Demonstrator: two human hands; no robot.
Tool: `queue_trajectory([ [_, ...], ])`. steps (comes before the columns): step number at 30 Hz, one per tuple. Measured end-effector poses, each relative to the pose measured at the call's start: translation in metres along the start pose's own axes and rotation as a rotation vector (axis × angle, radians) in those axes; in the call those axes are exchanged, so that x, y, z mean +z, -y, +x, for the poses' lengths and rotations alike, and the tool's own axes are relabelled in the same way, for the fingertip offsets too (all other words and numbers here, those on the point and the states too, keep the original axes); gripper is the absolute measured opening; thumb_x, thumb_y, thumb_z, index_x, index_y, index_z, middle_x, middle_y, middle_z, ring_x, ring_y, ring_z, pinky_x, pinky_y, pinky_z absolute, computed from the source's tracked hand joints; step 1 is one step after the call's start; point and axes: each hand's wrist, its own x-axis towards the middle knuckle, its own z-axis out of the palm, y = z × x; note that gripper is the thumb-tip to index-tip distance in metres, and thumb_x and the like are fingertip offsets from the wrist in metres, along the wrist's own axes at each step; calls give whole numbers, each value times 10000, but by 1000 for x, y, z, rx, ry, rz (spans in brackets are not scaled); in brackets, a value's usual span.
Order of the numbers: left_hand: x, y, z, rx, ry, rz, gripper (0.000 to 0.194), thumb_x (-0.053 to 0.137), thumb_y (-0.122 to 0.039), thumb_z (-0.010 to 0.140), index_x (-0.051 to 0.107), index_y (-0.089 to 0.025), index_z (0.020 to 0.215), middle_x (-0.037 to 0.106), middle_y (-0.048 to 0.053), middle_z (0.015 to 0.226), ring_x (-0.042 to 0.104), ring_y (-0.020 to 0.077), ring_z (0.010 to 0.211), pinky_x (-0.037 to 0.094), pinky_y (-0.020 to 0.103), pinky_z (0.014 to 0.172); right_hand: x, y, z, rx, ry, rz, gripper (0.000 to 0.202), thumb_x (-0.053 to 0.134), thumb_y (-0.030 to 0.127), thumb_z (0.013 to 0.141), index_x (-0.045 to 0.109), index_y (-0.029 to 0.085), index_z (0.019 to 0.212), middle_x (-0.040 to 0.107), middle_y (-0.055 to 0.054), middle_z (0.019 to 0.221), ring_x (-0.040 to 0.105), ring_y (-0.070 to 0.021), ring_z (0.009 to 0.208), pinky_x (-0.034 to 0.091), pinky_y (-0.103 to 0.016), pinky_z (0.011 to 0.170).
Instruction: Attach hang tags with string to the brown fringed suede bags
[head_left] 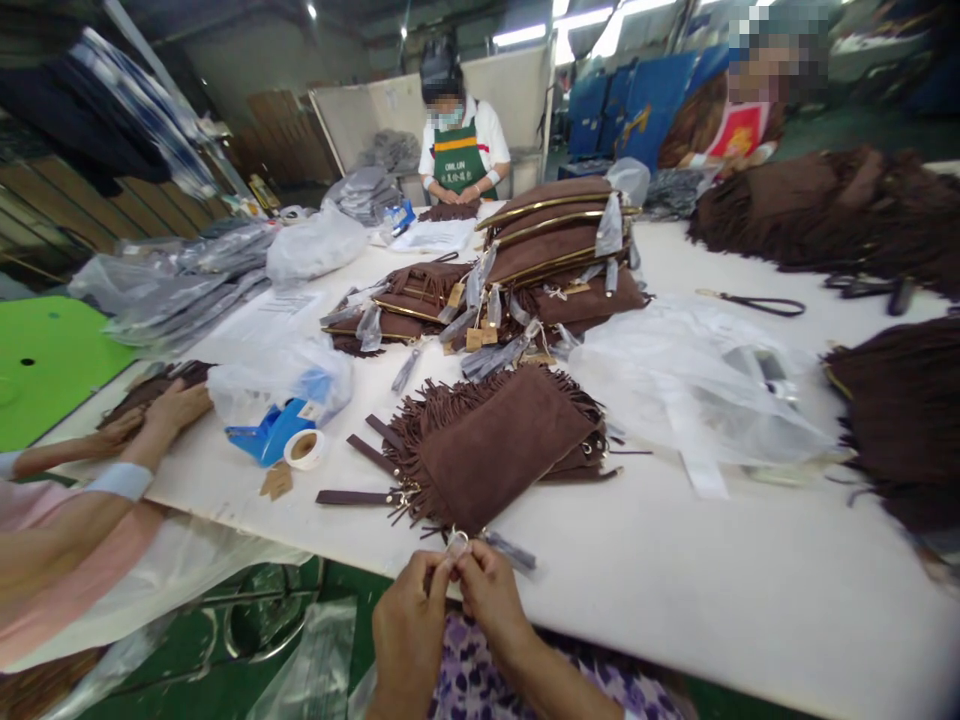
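My left hand and my right hand meet at the table's front edge, fingertips pinched together around a small pale ring. Whether the ring belongs to a clasp or a wrapped piece is too small to tell. Just beyond my fingers lies a dark brown fringed suede bag, tilted on the white table. Brown straps with metal clips stick out on its left side. A plastic-wrapped tassel rests by its near corner, right of my fingers.
Stacked brown bags with gold zips and tags stand behind. A blue tape dispenser is at left, clear plastic at right, fringed pieces farther right. A co-worker's hands work at left; a person in a green apron stands opposite.
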Motion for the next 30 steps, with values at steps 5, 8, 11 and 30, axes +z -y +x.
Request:
queue_trajectory([
  [5,-9,-3,10,-48,89,-42,280,482,-473,871,599,-240,767,682,-10,718,628,207,702,377,287,667,-3,-2,0,-43,13,-31,364,541,524,781,533,196,625,433,36,493,432,-131,525,335,-233,482],
  [8,-14,0,21,-43,144,-96,280,486,-413,854,594,-216,686,642,-15,637,586,193,649,356,279,634,-4,-4,1,-41,24,-62,354,530,512,787,546,195,630,441,32,493,439,-135,534,336,-235,490],
  [11,-16,7,31,-74,197,-205,256,517,-379,800,570,-197,628,580,-23,566,527,178,585,339,265,578,-5,-5,2,-37,24,-74,353,529,505,783,542,191,621,426,36,485,422,-128,525,322,-231,484],
  [30,-2,23,34,-508,583,-1113,253,709,-361,720,586,-141,692,572,-6,562,501,107,465,430,241,511,-8,8,-3,77,148,119,397,593,569,733,504,186,685,395,74,491,310,-72,423,254,-208,419],
])
